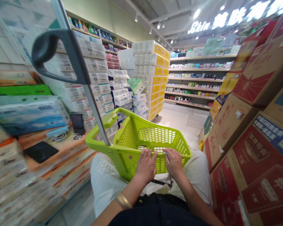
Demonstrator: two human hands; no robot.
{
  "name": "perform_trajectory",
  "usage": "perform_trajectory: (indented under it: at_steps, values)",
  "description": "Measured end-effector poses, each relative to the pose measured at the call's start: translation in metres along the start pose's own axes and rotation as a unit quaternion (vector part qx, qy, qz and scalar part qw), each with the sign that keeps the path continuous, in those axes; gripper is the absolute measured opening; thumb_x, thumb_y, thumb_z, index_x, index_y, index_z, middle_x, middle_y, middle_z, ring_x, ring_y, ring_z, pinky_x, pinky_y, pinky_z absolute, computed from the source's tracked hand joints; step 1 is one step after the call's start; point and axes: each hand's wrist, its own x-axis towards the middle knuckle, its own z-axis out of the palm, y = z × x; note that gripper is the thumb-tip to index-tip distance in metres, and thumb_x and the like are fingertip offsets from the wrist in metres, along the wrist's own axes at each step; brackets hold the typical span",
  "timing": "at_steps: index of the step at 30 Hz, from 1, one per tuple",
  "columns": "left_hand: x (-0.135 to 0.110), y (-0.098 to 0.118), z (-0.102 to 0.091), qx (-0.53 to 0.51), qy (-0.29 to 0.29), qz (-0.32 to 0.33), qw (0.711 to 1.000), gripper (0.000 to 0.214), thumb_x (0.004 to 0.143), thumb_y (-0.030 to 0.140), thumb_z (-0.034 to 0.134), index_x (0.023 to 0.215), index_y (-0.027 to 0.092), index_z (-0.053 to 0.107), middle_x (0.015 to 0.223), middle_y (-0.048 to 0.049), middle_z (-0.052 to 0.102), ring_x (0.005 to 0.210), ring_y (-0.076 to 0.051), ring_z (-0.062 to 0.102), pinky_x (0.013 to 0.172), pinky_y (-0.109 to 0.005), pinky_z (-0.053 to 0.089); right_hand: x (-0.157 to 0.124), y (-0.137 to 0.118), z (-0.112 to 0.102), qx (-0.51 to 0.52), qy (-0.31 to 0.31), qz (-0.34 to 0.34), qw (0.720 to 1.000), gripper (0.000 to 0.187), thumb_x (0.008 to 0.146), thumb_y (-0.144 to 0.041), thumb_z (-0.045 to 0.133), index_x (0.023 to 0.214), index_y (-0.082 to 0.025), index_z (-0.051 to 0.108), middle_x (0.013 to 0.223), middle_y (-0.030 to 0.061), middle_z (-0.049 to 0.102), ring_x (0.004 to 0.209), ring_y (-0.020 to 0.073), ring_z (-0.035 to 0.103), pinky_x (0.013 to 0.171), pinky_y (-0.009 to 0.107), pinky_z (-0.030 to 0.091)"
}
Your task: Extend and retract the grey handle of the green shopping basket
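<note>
A lime-green plastic shopping basket [157,130] with perforated walls stands between my knees, its inside bare where I can see it. My left hand [146,166] lies across the near rim, fingers stretched forward and slightly apart. Just to its right, my right hand [174,161] is at the same rim with bent fingers. A thin pale thing shows beside its thumb, too small to name. From the basket's left end rises a metal pull rod [95,110] with a dark grey loop handle [74,59].
Stacked tissue packs [30,110] line the left, with a black flat object [41,151] lying on them. Cartons [240,117] are piled close on my right. Farther off stand a tall stack of yellow-and-white packs [153,75] and stocked shelves [198,69]. Pale floor tiles [179,119] run between.
</note>
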Motion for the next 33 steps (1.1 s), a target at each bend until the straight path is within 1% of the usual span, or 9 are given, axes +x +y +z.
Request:
perform_trajectory:
  at_steps: [3,7,10,13,17,20,23,29,33]
  values:
    - [0.0,-0.001,0.001,-0.002,0.004,0.002,1.0,0.064,0.072,0.022,0.059,0.135,0.02,0.043,0.126,-0.0124,0.048,0.124,-0.031,0.039,0.114,-0.05,0.025,-0.001,0.002,0.0,-0.005,0.006,0.006,1.0,0.029,0.088,-0.016,0.046,0.103,-0.025,0.069,0.106,0.0031,0.07,0.104,0.0188,0.058,0.097,0.034,0.029]
    - [0.0,-0.001,0.003,-0.003,0.008,0.001,1.0,0.066,0.072,0.022,0.059,0.136,0.021,0.042,0.126,-0.0117,0.048,0.124,-0.031,0.039,0.113,-0.051,0.025,0.001,0.008,0.0,-0.024,0.037,0.058,0.997,0.03,0.089,-0.019,0.043,0.1,-0.025,0.07,0.105,0.0039,0.07,0.103,0.0205,0.058,0.101,0.039,0.021]
    - [0.0,-0.001,0.004,-0.002,0.006,0.0,1.0,0.067,0.072,0.022,0.059,0.136,0.022,0.041,0.126,-0.0117,0.048,0.124,-0.031,0.038,0.113,-0.052,0.025,0.004,0.015,-0.002,-0.037,0.052,0.095,0.993,0.03,0.088,-0.02,0.043,0.098,-0.024,0.071,0.104,0.0045,0.07,0.1,0.0206,0.058,0.101,0.039,0.021]
    - [0.0,-0.001,0.003,0.001,0.0,0.0,1.0,0.068,0.072,0.023,0.058,0.137,0.022,0.04,0.127,-0.0114,0.048,0.125,-0.032,0.038,0.113,-0.053,0.024,0.007,0.022,-0.003,-0.048,0.061,0.114,0.99,0.03,0.087,-0.02,0.044,0.097,-0.023,0.072,0.103,0.0045,0.07,0.098,0.0205,0.058,0.099,0.038,0.022]
    - [0.002,-0.002,0.002,0.007,-0.019,0.004,1.0,0.07,0.072,0.025,0.058,0.139,0.02,0.039,0.129,-0.0131,0.047,0.126,-0.033,0.037,0.115,-0.052,0.023,0.009,0.028,-0.003,-0.059,0.049,0.106,0.991,0.031,0.087,-0.02,0.043,0.098,-0.022,0.072,0.099,0.0048,0.071,0.094,0.0205,0.058,0.093,0.035,0.03]
    - [0.004,-0.003,0.001,0.007,-0.027,0.005,1.0,0.071,0.072,0.025,0.058,0.14,0.02,0.038,0.13,-0.0134,0.046,0.127,-0.033,0.036,0.115,-0.052,0.021,0.01,0.031,-0.004,-0.066,0.04,0.097,0.992,0.032,0.087,-0.021,0.043,0.098,-0.022,0.072,0.096,0.0047,0.071,0.091,0.02,0.058,0.089,0.033,0.033]
    - [0.007,-0.003,0.001,0.01,-0.037,0.006,0.999,0.072,0.071,0.026,0.059,0.14,0.021,0.038,0.132,-0.0127,0.046,0.129,-0.033,0.035,0.115,-0.052,0.02,0.012,0.032,-0.006,-0.077,0.031,0.097,0.992,0.031,0.087,-0.021,0.044,0.098,-0.022,0.073,0.095,0.0045,0.071,0.091,0.0198,0.059,0.087,0.032,0.034]
    - [0.016,-0.006,-0.003,0.016,-0.064,0.023,0.998,0.074,0.07,0.029,0.06,0.14,0.019,0.038,0.133,-0.0144,0.045,0.129,-0.034,0.035,0.116,-0.051,0.018,0.013,0.031,-0.009,-0.101,0.021,0.102,0.989,0.03,0.086,-0.02,0.045,0.098,-0.023,0.072,0.095,0.0041,0.071,0.088,0.0194,0.059,0.083,0.031,0.034]
    - [0.023,-0.009,-0.003,0.016,-0.07,0.032,0.997,0.073,0.071,0.029,0.06,0.14,0.019,0.038,0.133,-0.014,0.045,0.13,-0.034,0.034,0.116,-0.051,0.017,0.013,0.039,-0.007,-0.104,0.019,0.097,0.99,0.029,0.086,-0.021,0.047,0.099,-0.023,0.072,0.096,0.004,0.072,0.09,0.0199,0.059,0.084,0.032,0.034]
